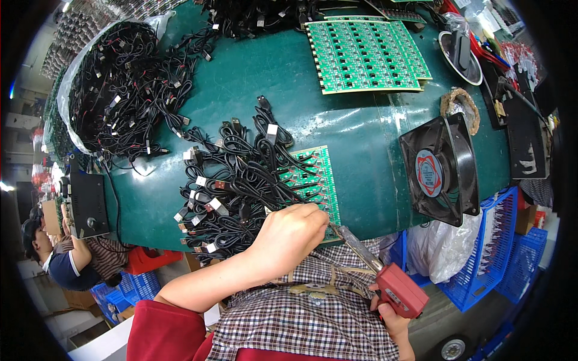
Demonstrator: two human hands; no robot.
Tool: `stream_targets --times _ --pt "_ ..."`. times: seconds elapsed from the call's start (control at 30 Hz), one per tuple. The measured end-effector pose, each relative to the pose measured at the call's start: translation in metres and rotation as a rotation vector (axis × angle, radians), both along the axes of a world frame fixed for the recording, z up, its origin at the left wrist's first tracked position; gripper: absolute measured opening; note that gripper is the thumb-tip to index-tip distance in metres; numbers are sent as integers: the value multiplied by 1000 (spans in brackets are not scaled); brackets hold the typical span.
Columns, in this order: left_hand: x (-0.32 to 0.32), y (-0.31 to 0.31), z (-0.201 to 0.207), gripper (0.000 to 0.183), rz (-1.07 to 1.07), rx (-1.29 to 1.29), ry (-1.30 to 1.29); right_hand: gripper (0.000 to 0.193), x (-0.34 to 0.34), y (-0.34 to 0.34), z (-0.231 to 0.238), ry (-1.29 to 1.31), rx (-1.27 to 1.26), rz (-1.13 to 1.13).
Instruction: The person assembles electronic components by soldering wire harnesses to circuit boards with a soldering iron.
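Both hands work at the near edge of a dark green table [361, 150]. The left hand [289, 234] is curled into a loose fist over a small green circuit panel [316, 180], fingertips pressed together on something too small to make out. The right hand [394, 322], low at the near right, is wrapped around the grip of a red soldering gun [394, 289] whose metal barrel slants up and left to the panel's near edge, just beside the left fingers.

A tangle of black cables with plugs [232, 192] lies over the left part of the panel and spreads leftward. Farther left, a bigger heap of black cables [126, 90] sits on a clear plastic sheet. At the far side lies a large green sheet of circuit boards [367, 54]. A black square fan [436, 171] stands on edge at the right. A black box [87, 204] hangs off the table's left edge.

Blue plastic crates [494, 253] sit beyond the table at the near right, and another person [66, 259] crouches at the near left.
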State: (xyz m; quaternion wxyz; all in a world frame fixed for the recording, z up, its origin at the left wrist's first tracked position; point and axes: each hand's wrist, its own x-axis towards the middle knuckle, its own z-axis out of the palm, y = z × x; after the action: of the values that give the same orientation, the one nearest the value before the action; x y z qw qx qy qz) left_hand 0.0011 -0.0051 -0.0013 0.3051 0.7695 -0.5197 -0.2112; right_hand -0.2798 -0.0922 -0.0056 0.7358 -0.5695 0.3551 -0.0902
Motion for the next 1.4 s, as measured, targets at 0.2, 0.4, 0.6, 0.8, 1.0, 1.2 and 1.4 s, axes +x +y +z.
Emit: stream_targets --times 0.2,0.4,0.6,0.8,1.0,1.2,1.4 --pt "2 0 -2 10 -17 -27 27 64 4 1 7 -15 32 -20" --pt "1 0 -2 9 -14 -16 27 63 6 0 11 -28 60 -46" --pt "-2 -2 0 11 0 -3 -3 65 2 1 6 -22 39 -23" --pt "-5 -2 -1 11 31 3 -31 64 -3 0 7 33 9 12" --pt "-7 -3 -2 11 46 -8 -44 60 3 0 11 -1 39 -58" --pt "-8 -4 -1 11 51 -10 -54 50 4 -2 9 51 -28 6" --pt "-9 -3 0 11 58 -16 -52 65 1 3 5 52 -8 -83"
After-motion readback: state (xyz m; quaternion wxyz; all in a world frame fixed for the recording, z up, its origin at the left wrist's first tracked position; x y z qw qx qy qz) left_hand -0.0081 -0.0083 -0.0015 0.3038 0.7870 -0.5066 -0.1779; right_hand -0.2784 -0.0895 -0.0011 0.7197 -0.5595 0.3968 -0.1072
